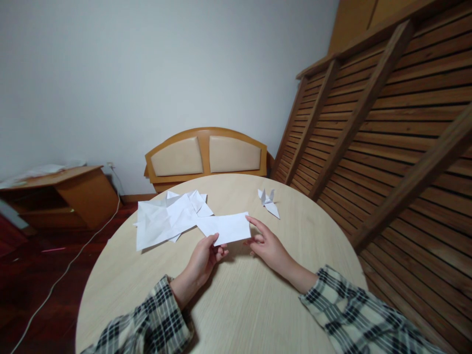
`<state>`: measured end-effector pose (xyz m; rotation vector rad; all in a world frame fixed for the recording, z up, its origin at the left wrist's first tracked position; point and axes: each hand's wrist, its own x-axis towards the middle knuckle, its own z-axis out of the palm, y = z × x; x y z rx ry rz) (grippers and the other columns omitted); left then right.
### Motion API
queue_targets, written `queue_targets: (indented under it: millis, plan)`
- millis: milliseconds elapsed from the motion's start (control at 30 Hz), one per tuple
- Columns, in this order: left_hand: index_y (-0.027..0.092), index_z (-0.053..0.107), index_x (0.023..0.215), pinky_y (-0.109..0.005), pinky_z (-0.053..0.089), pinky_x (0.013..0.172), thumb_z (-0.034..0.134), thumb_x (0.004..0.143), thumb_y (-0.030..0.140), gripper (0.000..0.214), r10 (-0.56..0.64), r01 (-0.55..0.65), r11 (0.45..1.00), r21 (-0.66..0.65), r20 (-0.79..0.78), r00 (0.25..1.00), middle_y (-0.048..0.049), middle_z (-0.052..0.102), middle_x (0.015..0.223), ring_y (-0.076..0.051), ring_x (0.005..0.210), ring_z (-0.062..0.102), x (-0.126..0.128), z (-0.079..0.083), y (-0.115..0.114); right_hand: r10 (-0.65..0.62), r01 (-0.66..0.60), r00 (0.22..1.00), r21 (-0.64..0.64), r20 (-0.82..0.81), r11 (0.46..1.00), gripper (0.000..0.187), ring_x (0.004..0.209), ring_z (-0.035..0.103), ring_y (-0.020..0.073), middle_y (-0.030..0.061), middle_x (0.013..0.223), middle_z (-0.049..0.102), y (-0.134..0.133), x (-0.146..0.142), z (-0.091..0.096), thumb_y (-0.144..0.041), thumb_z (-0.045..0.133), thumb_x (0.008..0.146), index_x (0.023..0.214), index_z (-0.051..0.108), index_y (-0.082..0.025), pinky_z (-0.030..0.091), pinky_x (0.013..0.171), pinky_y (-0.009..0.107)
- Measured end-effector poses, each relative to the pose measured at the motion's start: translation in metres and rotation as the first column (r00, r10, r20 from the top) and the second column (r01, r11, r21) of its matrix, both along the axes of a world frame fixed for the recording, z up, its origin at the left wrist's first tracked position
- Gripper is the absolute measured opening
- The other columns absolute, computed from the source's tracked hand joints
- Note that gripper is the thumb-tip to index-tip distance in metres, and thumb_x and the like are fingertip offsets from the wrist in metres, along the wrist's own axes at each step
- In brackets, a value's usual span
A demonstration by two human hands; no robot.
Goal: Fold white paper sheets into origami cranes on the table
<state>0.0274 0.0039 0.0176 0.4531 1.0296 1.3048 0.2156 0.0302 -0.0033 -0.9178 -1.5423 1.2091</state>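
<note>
White paper sheet (228, 229), rectangular, is over the middle of the round table (236, 305), left end against the loose paper pile (165, 219). Left hand (205, 259) pinches the near edge, thumb on top, fingers curled below. Right hand (268, 247) at right edge: index extended to far corner, other fingers bent; can't tell if gripping. Forearms angle inward. Folded paper bird (272, 209) sits beyond right hand.

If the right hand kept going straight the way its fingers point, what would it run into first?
Most likely the white sheet pinched by the left hand: the right hand has its index fingertip at the sheet's right edge, though exact contact is hard to judge.
</note>
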Motion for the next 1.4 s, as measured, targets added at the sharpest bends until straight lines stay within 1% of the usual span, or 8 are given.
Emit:
queue_targets:
  millis: [133,300,400,600,767,933,1167,1400]
  plan:
    - [0.011,0.058,0.072,-0.02,0.054,0.051,0.047,0.096,0.011,0.026,-0.016,0.017,1.0,0.007,-0.006,1.0,-0.0044,0.061,0.051,-0.01,0.042,0.057,0.001,-0.002,0.0,0.012,-0.012,1.0,-0.004,-0.011,1.0,0.053,0.085,0.066,0.015,0.0122,0.139,0.048,0.0,-0.001,-0.003,-0.015,0.057,0.073,0.124,0.057,-0.024,0.053,0.052,0.021]
    - [0.01,0.059,0.072,-0.021,0.054,0.052,0.048,0.096,0.013,0.026,-0.049,0.048,0.998,0.037,0.005,0.999,-0.0037,0.061,0.054,-0.01,0.042,0.054,0.0,-0.002,0.0,0.016,-0.016,1.0,0.017,-0.001,1.0,0.038,0.084,0.065,0.0155,0.01,0.126,0.055,0.001,-0.002,-0.004,-0.015,0.059,0.07,0.107,0.064,-0.021,0.052,0.05,0.02]
    - [0.011,0.059,0.072,-0.019,0.048,0.046,0.049,0.095,0.017,0.025,-0.067,0.067,0.997,0.035,-0.013,0.998,-0.0026,0.06,0.053,-0.009,0.041,0.051,0.0,-0.003,0.0,0.025,-0.026,1.0,0.019,0.008,0.999,0.041,0.084,0.063,0.0156,0.0091,0.122,0.055,0.002,-0.002,-0.005,-0.013,0.057,0.068,0.107,0.066,-0.021,0.052,0.05,0.02]
    - [0.016,0.053,0.061,-0.02,0.042,0.043,0.062,0.085,0.027,0.028,-0.078,0.088,0.99,0.114,-0.089,0.993,0.0061,0.039,0.038,-0.009,0.038,0.036,-0.001,-0.01,0.0,0.031,-0.033,0.998,0.054,0.051,0.998,0.037,0.082,0.06,0.0154,0.0069,0.11,0.054,0.0,-0.001,-0.003,-0.012,0.059,0.07,0.104,0.069,-0.022,0.054,0.05,0.021]
    - [0.017,0.051,0.061,-0.019,0.037,0.043,0.077,0.07,0.034,0.033,-0.074,0.08,0.987,0.139,-0.046,0.996,0.0079,0.039,0.043,-0.007,0.041,0.032,-0.002,-0.011,0.0,0.099,-0.099,0.995,0.007,0.029,0.995,0.029,0.076,0.06,0.0135,0.0062,0.107,0.053,-0.004,-0.003,0.001,-0.018,0.062,0.075,0.101,0.072,-0.023,0.053,0.05,0.022]
    - [0.017,0.048,0.059,-0.018,0.034,0.042,0.084,0.06,0.041,0.043,-0.081,0.087,0.982,0.169,-0.045,0.996,0.0085,0.037,0.044,-0.006,0.043,0.032,-0.003,-0.011,0.001,0.105,-0.105,0.993,-0.006,0.054,0.994,0.023,0.075,0.059,0.0134,0.0067,0.106,0.052,-0.006,-0.003,0.003,-0.019,0.063,0.077,0.097,0.075,-0.022,0.052,0.051,0.023]
    - [0.017,0.05,0.063,-0.019,0.035,0.045,0.085,0.062,0.042,0.043,-0.124,0.133,0.975,0.178,-0.061,0.99,0.0084,0.038,0.047,-0.007,0.045,0.032,-0.004,-0.011,-0.001,0.068,-0.069,0.989,0.002,0.132,0.998,0.022,0.066,0.056,0.0107,0.0063,0.099,0.053,-0.007,-0.003,0.006,-0.037,0.069,0.081,0.093,0.077,-0.02,0.051,0.051,0.024]
    - [0.016,0.056,0.075,-0.018,0.035,0.046,0.084,0.065,0.037,0.037,-0.126,0.132,0.978,0.161,-0.048,0.991,0.0083,0.041,0.051,-0.007,0.046,0.034,-0.005,-0.013,-0.001,0.046,-0.045,0.992,-0.01,0.121,0.999,0.022,0.062,0.055,0.0101,0.0063,0.101,0.055,-0.007,-0.003,0.006,-0.037,0.07,0.08,0.095,0.076,-0.023,0.05,0.05,0.024]
